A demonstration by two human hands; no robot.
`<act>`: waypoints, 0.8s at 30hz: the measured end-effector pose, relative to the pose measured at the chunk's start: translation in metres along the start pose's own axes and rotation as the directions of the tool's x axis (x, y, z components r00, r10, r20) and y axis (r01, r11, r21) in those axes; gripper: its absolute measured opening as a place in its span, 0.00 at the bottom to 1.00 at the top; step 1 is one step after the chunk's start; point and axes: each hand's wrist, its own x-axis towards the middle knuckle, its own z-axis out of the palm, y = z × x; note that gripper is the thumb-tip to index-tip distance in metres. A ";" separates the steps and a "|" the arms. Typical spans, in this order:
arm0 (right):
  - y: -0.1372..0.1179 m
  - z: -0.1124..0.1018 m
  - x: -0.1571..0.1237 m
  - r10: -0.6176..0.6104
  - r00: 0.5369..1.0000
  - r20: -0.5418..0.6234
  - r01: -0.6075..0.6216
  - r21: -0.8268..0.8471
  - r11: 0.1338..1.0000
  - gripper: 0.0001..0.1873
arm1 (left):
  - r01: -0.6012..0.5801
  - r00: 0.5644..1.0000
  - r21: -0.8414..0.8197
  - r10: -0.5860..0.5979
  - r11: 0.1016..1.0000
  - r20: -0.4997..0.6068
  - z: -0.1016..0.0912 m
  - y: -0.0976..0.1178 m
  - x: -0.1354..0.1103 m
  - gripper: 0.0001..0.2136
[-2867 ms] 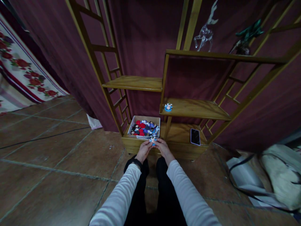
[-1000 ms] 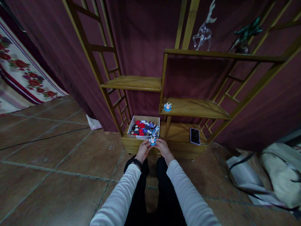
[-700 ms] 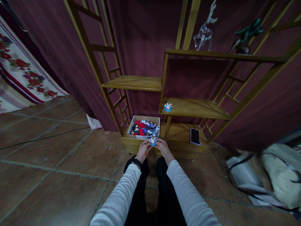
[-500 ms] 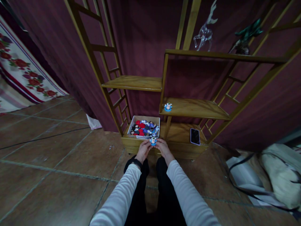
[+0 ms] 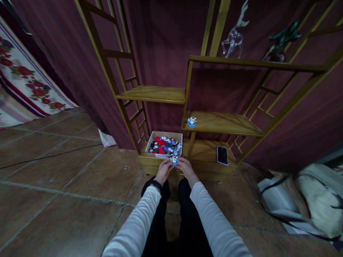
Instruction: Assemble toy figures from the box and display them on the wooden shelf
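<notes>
Between my two hands is a small blue-and-white figurine [image 5: 174, 160] with a blue round base. My left hand [image 5: 163, 170] grips its left side with closed fingers, and my right hand [image 5: 187, 168] pinches it from the right. Just beyond the hands, a white cardboard box [image 5: 150, 140] stands on the low wooden cabinet, full of several jumbled figurines in red, black, purple and blue. A similar figurine [image 5: 192, 121] with a blue base stands upright at the left end of the middle right shelf [image 5: 222, 122].
A phone [image 5: 222, 155] lies on the cabinet top at the right. Above, a clear glass deer [image 5: 233, 40] and a dark green ornament [image 5: 280, 44] stand on the upper shelf [image 5: 249, 63]. Bags [image 5: 318, 196] rest on the floor at right; a black cable [image 5: 50, 157] crosses the tiles at left.
</notes>
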 end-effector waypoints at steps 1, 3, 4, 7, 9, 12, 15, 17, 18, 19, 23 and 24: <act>0.000 0.000 0.000 0.007 1.000 0.005 -0.007 -0.004 1.000 0.12 | -0.003 1.000 0.002 0.003 1.000 -0.005 0.000 0.000 0.000 0.11; 0.000 -0.001 0.000 0.018 1.000 0.019 -0.018 -0.016 1.000 0.14 | -0.012 1.000 0.001 0.012 1.000 -0.023 -0.001 0.000 0.001 0.12; -0.001 -0.001 0.000 0.020 0.999 0.024 -0.020 -0.021 1.000 0.15 | -0.019 0.999 -0.003 0.019 1.000 -0.034 -0.002 -0.001 0.002 0.13; -0.001 -0.001 0.000 0.020 1.000 0.025 -0.019 -0.034 0.999 0.19 | -0.039 0.997 -0.013 0.038 0.999 -0.060 -0.004 -0.002 0.005 0.14; -0.001 -0.001 0.000 0.020 1.000 0.024 -0.019 -0.039 0.999 0.21 | -0.043 0.997 -0.013 0.043 0.999 -0.063 -0.005 -0.002 0.007 0.14; 0.000 -0.002 0.000 0.026 0.999 0.040 -0.025 -0.035 0.999 0.21 | -0.045 0.996 -0.017 0.044 0.999 -0.073 -0.007 -0.003 0.008 0.13; 0.000 -0.003 0.001 0.047 0.997 0.055 -0.045 -0.028 0.999 0.19 | -0.043 0.995 -0.017 0.041 0.999 -0.093 -0.007 -0.004 0.009 0.11; 0.000 -0.004 0.001 0.058 0.997 0.052 -0.057 -0.028 0.998 0.17 | -0.040 0.994 -0.017 0.038 0.999 -0.099 -0.007 -0.004 0.009 0.10; 0.000 -0.004 0.001 0.059 0.997 0.046 -0.058 -0.029 0.998 0.17 | -0.038 0.995 -0.015 0.037 0.999 -0.095 -0.007 -0.004 0.009 0.10; 0.000 -0.004 0.000 0.057 0.998 0.038 -0.056 -0.031 0.998 0.17 | -0.035 0.996 -0.011 0.034 0.999 -0.085 -0.007 -0.004 0.009 0.09; 0.000 -0.002 -0.003 0.033 0.999 0.008 -0.033 -0.038 0.999 0.17 | -0.018 0.999 0.028 0.019 0.999 -0.031 -0.007 -0.003 0.008 0.11; -0.001 -0.002 -0.003 0.037 0.999 0.007 -0.037 -0.043 0.998 0.17 | -0.018 1.000 0.033 0.018 0.999 -0.025 -0.006 -0.002 0.008 0.11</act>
